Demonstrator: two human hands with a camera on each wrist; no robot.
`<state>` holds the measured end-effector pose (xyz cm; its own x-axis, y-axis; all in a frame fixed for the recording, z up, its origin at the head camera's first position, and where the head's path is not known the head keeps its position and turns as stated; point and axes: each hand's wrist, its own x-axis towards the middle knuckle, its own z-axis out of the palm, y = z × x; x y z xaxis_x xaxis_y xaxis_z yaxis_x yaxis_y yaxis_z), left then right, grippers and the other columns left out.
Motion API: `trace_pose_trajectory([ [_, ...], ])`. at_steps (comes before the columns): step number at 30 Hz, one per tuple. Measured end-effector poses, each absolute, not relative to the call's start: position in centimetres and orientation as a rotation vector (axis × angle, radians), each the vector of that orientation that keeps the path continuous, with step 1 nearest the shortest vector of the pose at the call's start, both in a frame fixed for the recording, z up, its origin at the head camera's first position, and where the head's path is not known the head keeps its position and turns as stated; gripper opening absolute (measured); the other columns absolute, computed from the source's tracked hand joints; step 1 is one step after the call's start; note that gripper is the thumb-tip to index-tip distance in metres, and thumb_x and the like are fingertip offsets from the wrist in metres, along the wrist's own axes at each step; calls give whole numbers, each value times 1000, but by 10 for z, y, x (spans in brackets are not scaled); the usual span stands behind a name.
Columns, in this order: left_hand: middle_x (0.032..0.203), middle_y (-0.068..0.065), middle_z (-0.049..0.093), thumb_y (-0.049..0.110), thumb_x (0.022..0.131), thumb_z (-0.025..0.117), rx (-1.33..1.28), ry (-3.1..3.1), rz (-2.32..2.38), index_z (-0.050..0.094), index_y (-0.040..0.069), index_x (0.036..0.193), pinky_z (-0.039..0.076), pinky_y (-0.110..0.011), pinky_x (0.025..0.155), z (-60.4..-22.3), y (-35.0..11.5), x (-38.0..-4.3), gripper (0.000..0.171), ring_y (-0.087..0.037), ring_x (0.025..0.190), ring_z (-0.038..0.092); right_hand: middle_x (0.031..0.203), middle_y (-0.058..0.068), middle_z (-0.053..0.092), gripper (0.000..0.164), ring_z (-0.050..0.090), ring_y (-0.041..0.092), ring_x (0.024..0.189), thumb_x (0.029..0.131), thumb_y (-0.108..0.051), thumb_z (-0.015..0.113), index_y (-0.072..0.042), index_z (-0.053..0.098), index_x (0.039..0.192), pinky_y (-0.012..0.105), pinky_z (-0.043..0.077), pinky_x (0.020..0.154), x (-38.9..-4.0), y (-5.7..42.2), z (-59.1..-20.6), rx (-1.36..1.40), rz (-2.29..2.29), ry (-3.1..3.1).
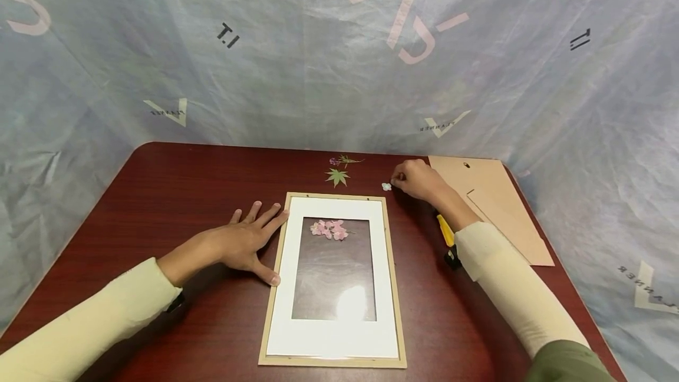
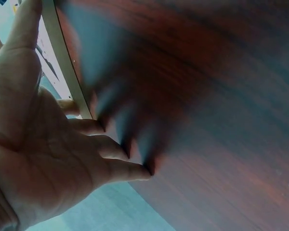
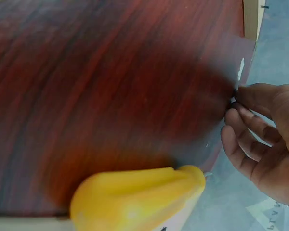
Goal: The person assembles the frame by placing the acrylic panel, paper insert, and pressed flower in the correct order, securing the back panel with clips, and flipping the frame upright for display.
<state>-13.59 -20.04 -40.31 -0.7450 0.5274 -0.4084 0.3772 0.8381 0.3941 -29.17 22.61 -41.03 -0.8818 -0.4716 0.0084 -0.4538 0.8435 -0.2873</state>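
Note:
A picture frame (image 1: 401, 335) with a light wood rim and white mat lies on the table. Pink pressed flowers (image 1: 330, 229) rest inside the mat's opening, near its top. My left hand (image 1: 246, 244) is spread wide, its thumb and forefinger at the frame's left side; the left wrist view shows the other fingertips over the table. Beyond the frame's top right corner lies a small white flower (image 1: 386, 187). My right hand (image 1: 419, 180) has bent fingers, the thumb and forefinger tips right at the flower's edge; I cannot tell whether they pinch it.
Behind the frame lie a green star-shaped leaf (image 1: 337, 177) and a thin sprig with purple blossoms (image 1: 345, 161). A brown backing board (image 1: 498, 193) lies at the right. By the right forearm is a yellow object (image 3: 135, 197) with a narrowed end. A printed curtain (image 1: 318, 75) closes off the back.

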Motion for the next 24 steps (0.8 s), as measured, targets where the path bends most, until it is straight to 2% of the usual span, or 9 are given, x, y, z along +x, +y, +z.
trace_pose_trajectory([
  [8, 189, -27, -1, 75, 82, 91, 653, 2500, 387, 3, 13, 183, 5, -90, 129, -405, -200, -137, 147, -65, 171, -6, 111, 16, 85, 13, 80, 34, 107, 105, -10, 77, -3, 87, 111, 54, 64, 97, -295, 222, -412, -765, -419, 2942],
  [13, 189, -27, -2, 75, 82, 91, 654, 2495, 383, 3, 13, 183, 4, -90, 129, -404, -199, -137, 147, -65, 171, -6, 112, 16, 84, 14, 79, 33, 104, 105, -7, 73, -3, 86, 109, 53, 64, 93, -299, 223, -414, -764, -416, 2912],
  [17, 189, -27, -2, 75, 82, 91, 653, 2493, 384, 3, 12, 183, 4, -90, 129, -404, -199, -137, 147, -65, 171, -6, 111, 10, 82, 17, 76, 26, 97, 106, -14, 69, -9, 85, 108, 47, 64, 84, -334, 243, -453, -815, -434, 2873],
  [20, 189, -28, -3, 74, 83, 91, 653, 2491, 389, 2, 12, 183, 4, -91, 129, -404, -200, -137, 147, -65, 171, -7, 112, 5, 80, 16, 74, 22, 96, 106, -21, 68, -14, 82, 110, 44, 64, 84, -352, 252, -477, -802, -403, 2877],
  [24, 189, -28, -3, 73, 83, 91, 655, 2491, 398, 3, 12, 183, 4, -91, 128, -404, -200, -137, 147, -65, 171, -7, 113, 3, 77, 16, 72, 21, 99, 107, -22, 65, -16, 79, 109, 46, 64, 88, -360, 254, -491, -771, -317, 2908],
])
